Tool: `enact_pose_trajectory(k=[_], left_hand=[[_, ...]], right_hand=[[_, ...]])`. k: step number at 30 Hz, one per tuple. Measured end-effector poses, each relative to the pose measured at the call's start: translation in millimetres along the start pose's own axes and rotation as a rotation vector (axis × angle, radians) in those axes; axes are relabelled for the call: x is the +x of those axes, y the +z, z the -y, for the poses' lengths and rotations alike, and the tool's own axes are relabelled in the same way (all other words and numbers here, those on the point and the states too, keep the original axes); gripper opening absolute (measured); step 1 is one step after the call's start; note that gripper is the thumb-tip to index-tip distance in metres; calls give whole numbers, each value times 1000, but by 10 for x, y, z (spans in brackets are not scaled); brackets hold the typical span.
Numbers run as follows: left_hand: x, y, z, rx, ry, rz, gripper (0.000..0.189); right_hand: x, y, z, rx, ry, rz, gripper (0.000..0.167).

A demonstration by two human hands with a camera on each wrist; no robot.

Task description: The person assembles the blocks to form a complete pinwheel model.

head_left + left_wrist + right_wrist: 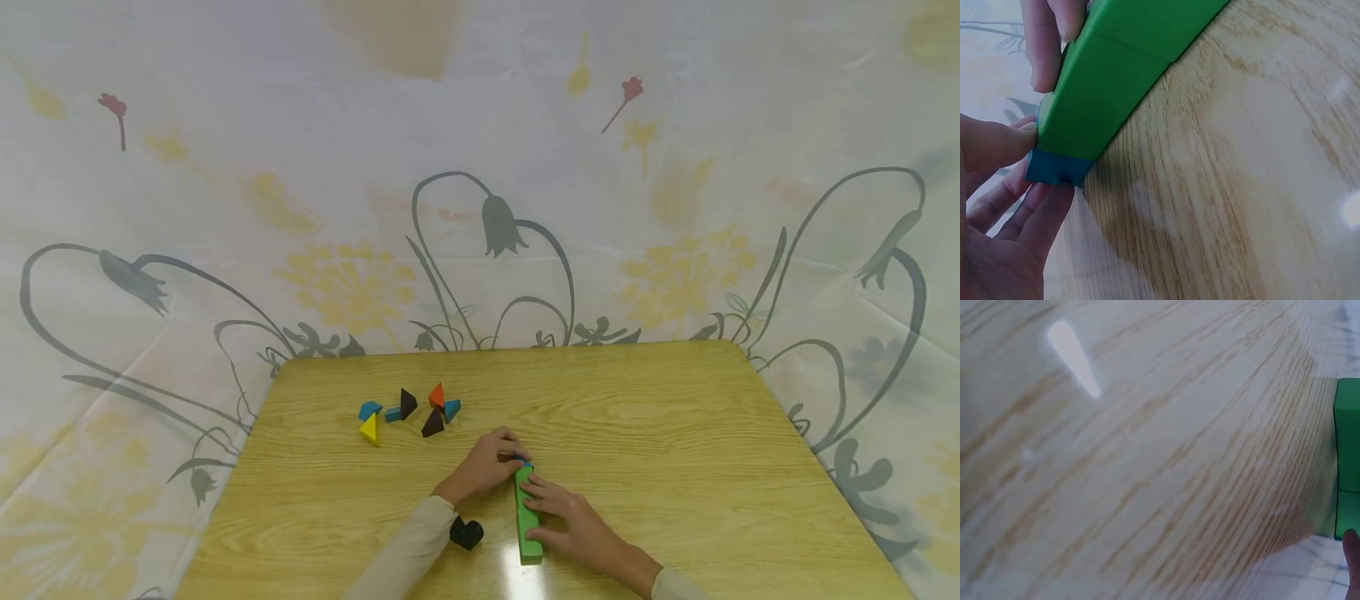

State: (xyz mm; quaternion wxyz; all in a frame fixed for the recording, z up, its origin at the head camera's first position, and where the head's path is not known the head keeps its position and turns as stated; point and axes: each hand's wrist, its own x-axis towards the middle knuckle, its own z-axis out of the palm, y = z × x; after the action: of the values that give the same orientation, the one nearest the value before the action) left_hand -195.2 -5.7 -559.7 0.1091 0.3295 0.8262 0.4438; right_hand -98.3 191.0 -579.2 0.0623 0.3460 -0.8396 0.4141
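“Green bar (pixel 527 520), on the wooden table (pixel 675 450) with its long axis pointing away from the person. What is being done to it?”

“Seemingly alignment: a blue block (pixel 1057 167) sits flush, or nearly so, against the bar's far end. At least 1 seam shows along the green.”

“How are the 2 hands engaged?”

“Left hand (pixel 482 468): thumb and fingers pinch the blue block. Right hand (pixel 576 518): fingers extended, tips touching the bar, not wrapped round it.”

“And their pose?”

“Left forearm enters from the lower left, reaching past a black piece (pixel 467 534) to the far end. Right forearm enters from the lower right, fingers directed across the bar.”

“What would the next move call for?”

“Probably light, opposed pressure: right hand steadying the green, left squaring the blue, lest the row slip out of line.”
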Motion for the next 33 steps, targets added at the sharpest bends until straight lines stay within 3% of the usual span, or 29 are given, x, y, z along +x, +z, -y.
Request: enact_pose_trajectory(k=[18, 33], left_hand=[[-8, -4, 4, -43, -7, 5, 17], [-6, 5, -6, 27, -7, -19, 15]], right_hand=[[18, 6, 52, -2, 32, -8, 46], [8, 18, 41, -4, 54, 1, 46]])
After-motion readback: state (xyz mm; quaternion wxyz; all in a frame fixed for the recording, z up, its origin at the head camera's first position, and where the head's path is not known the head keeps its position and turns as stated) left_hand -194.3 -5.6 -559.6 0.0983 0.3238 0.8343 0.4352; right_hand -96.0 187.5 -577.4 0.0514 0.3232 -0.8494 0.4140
